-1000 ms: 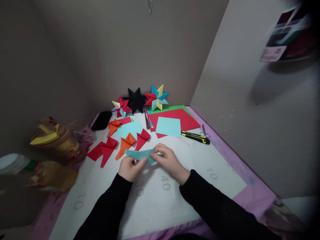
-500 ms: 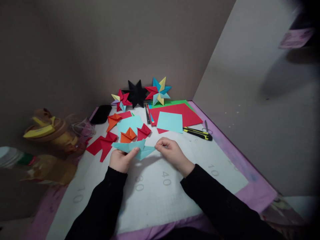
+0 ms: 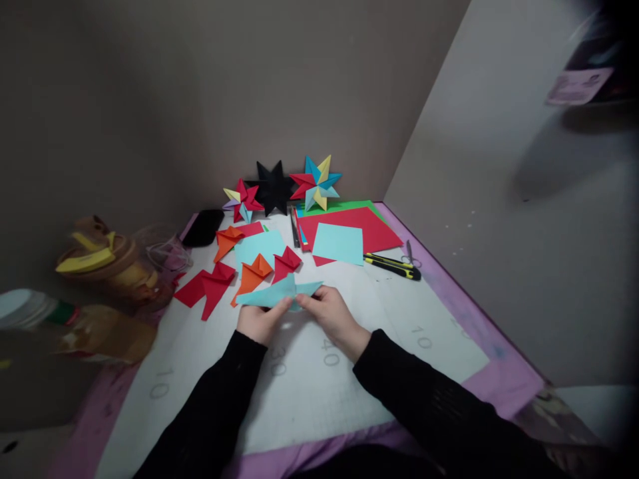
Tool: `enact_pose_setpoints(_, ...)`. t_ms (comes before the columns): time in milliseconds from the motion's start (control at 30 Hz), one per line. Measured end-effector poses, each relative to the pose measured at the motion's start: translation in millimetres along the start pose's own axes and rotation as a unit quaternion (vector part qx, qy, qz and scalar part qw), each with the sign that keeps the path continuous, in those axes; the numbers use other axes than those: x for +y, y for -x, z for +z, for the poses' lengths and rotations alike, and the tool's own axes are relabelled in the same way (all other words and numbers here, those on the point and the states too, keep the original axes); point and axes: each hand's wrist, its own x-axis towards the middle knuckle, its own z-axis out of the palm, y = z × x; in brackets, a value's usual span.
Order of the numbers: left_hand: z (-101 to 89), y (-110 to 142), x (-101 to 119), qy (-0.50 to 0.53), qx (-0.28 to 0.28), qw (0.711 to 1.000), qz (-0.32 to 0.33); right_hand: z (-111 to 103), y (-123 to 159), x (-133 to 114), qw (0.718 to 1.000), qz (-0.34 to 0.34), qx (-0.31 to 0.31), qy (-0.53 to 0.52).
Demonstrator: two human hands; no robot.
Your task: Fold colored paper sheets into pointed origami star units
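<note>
Both hands grip a light blue folded paper piece (image 3: 272,294) above the white mat. My left hand (image 3: 259,320) pinches its lower edge, thumb on the near face. My right hand (image 3: 335,313) closes on its right part, the two thumbs nearly meeting at the middle. A pointed end sticks out to the left and another to the right. Just beyond lie an orange folded piece (image 3: 256,269) and a small red folded piece (image 3: 287,263). To the left rests a larger red folded piece (image 3: 218,283). My fingers behind the paper are hidden.
Paper stars, one black (image 3: 274,188) and one multicoloured (image 3: 317,181), lean against the wall. Red sheets (image 3: 379,227) and a light blue square (image 3: 339,243) lie at the back right, beside a yellow-black cutter (image 3: 394,267) and scissors (image 3: 410,254). Bottles (image 3: 107,332) stand left.
My right hand has moved inward from the paper's right tip to near its middle. The paper and my left hand have shifted slightly right.
</note>
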Motion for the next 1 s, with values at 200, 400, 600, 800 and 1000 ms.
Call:
enact_pose_setpoints(200, -8.8, -6, -3, 0.027, 0.036, 0.999, -0.011, -26, -13, -21, 0.991, -0.032, 0.115, -0.056)
enact_pose_setpoints(400, -5.8, -4, -9, 0.012, 0.056, 0.998, -0.017, -8, -3, -10, 0.998, 0.019, -0.02, -0.061)
enact_pose_setpoints(600, -20.5, -9, -14, -0.029, 0.066, 0.994, -0.082, -5, -2, 1, 0.998, 0.04, 0.026, -0.028)
enact_pose_setpoints(800, -57.6, -33, -2, 0.188, 0.213, 0.953, -0.106, -38, -11, -18, 0.997, 0.038, 0.066, -0.03)
enact_pose_setpoints(1000, -77.0, -41, 7, 0.226, 0.257, 0.932, -0.119, -53, -18, -30, 0.997, 0.023, 0.01, 0.073)
